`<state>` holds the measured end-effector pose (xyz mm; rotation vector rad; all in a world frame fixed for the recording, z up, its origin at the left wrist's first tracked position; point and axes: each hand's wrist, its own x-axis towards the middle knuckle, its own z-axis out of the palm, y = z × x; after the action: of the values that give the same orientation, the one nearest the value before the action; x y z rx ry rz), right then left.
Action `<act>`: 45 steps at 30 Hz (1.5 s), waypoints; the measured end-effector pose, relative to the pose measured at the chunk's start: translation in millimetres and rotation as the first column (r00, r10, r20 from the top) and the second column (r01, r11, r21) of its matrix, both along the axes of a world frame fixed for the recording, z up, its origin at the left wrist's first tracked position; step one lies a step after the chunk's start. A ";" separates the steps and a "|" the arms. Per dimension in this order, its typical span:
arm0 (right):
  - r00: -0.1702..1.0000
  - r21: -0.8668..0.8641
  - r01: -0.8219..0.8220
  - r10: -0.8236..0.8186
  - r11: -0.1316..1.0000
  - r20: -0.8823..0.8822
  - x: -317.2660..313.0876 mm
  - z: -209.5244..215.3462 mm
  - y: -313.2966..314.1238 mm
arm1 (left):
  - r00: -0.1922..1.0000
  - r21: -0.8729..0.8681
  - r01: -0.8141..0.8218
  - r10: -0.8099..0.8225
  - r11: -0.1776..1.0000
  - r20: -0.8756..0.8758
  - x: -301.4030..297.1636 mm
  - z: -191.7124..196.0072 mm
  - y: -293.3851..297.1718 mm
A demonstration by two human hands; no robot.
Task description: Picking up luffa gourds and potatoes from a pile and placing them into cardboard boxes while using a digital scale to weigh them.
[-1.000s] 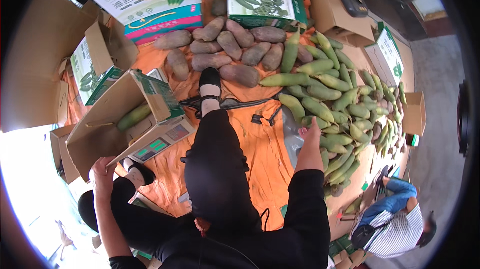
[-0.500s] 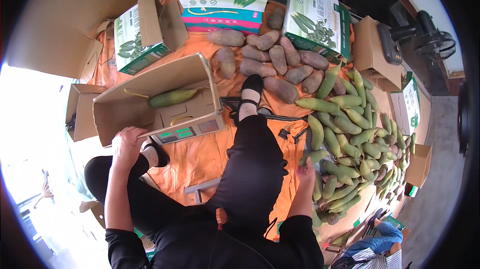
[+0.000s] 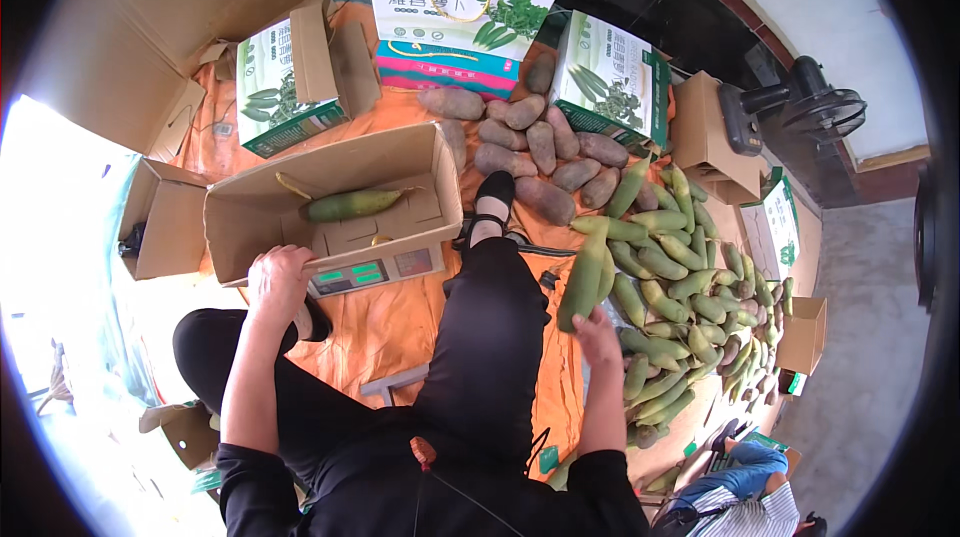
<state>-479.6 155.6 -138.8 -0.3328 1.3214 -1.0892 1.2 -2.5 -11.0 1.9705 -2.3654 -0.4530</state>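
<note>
A green radish (image 3: 585,282) is now being lifted clear of the pile (image 3: 690,307) by the right hand (image 3: 597,332), fingers closed around its lower end; a moment ago that hand was only reaching among the pile. The near rim of the open box (image 3: 330,199) on the scale (image 3: 372,272) is being gripped by the left hand (image 3: 278,277), as before. One radish is already lying inside, so another is judged to be on its way in.

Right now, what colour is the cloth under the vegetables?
Orange. The cloth shows best in the head view, spread under the radish pile and boxes.
</note>
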 end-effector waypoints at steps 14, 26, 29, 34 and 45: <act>0.297 -0.149 -0.935 0.480 0.322 -0.826 155.1 209.5 -243.6 | 1.000 -0.018 -0.002 0.002 1.000 0.013 -4.7 4.4 -1.8; -0.578 0.621 -0.784 0.365 0.000 -0.730 290.4 142.3 -269.9 | 0.998 0.013 0.002 -0.003 1.000 0.055 -9.3 9.3 0.0; -0.580 0.666 -0.745 0.455 0.040 -0.676 284.9 129.1 -272.4 | 0.999 0.019 0.012 -0.013 1.000 0.051 -11.0 7.5 -0.3; 0.179 -0.068 -0.957 0.390 0.281 -0.903 242.4 143.3 -259.3 | 0.999 0.026 -0.010 0.009 1.000 0.044 -8.7 5.2 -1.5; 0.661 -0.213 0.031 -0.180 0.976 -0.728 0.7 -13.5 -147.7 | 0.998 0.030 -0.048 0.047 0.998 0.031 -25.2 14.8 -0.3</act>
<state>-478.9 7.9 -152.3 -0.9321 1.9925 -1.2300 -24.0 -2.8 3.8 2.0562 -2.3369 -0.4628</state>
